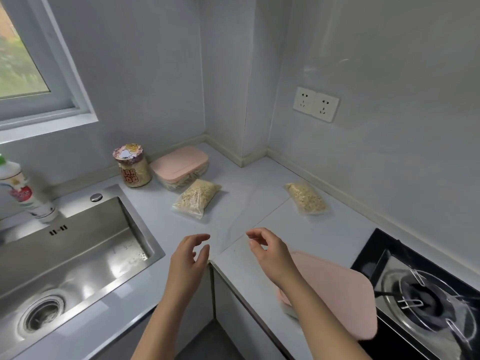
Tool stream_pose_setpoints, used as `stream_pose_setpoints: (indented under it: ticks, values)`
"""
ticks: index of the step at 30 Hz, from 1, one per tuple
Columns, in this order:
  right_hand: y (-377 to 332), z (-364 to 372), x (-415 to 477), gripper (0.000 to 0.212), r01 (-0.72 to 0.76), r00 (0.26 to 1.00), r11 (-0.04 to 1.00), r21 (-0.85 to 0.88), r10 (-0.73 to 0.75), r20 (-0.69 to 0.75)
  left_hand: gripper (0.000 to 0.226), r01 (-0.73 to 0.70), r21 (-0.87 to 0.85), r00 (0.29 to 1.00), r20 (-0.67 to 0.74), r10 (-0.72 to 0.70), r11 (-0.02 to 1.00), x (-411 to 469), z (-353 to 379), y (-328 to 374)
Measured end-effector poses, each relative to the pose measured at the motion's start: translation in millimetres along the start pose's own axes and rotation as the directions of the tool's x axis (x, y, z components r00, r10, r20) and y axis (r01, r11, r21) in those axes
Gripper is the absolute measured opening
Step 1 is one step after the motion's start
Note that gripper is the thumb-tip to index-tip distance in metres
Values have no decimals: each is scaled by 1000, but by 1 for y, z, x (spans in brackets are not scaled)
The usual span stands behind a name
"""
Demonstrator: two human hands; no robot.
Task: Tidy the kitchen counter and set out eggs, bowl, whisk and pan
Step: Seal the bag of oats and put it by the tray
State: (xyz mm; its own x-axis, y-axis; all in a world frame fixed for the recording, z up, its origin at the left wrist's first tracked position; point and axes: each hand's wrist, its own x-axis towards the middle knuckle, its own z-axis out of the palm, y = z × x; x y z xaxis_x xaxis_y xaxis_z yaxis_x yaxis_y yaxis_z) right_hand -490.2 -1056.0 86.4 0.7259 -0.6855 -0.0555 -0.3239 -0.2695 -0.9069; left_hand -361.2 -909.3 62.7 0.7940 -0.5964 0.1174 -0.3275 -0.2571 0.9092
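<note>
Head view — left grip (188, 258), right grip (267, 252) loosely spread, empty, beside sink (78, 255); bag (196, 197) past sink's far corner — likely light, floppy; grab mid-body.

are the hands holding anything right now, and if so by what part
Nothing is held. The left hand and right hand hover empty, fingers loosely curled, above the counter.

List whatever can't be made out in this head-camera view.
Head view only:
- Bottle: cut by the left edge, label blurred.
- Pink container by the stove: right forearm covers part, lid hides contents.
- Stove: cut by right and bottom edges.
- Pink-lidded box at back: contents blurred.
</note>
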Motion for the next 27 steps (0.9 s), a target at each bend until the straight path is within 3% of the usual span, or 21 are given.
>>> stream_pose_setpoints:
  ticks: [7, 15, 21, 24, 27]
  values:
    - [12, 63, 99, 14, -282, 953, 952, 118, 264, 150, 23, 43, 245, 999, 5, -46, 968, 71, -13, -53]
    - [12, 134, 192, 9, -645, 764, 745, 171, 621, 176, 23, 55, 373, 992, 83, -93, 926, 138, -36, -108]
    - [18, 178, 237, 13, -751, 661, 654, 96, 742, 111, 22, -42, 401, 973, 223, -54, 915, 186, -44, -147]
    - [18, 184, 244, 19, -741, 671, 658, 132, 733, 115, 28, -131, 424, 963, 270, 13, 896, 203, -48, -161]
    - [6, 177, 250, 19, -694, 712, 660, 288, 688, 139, 50, -278, 466, 933, 338, 121, 840, 224, -47, -162]
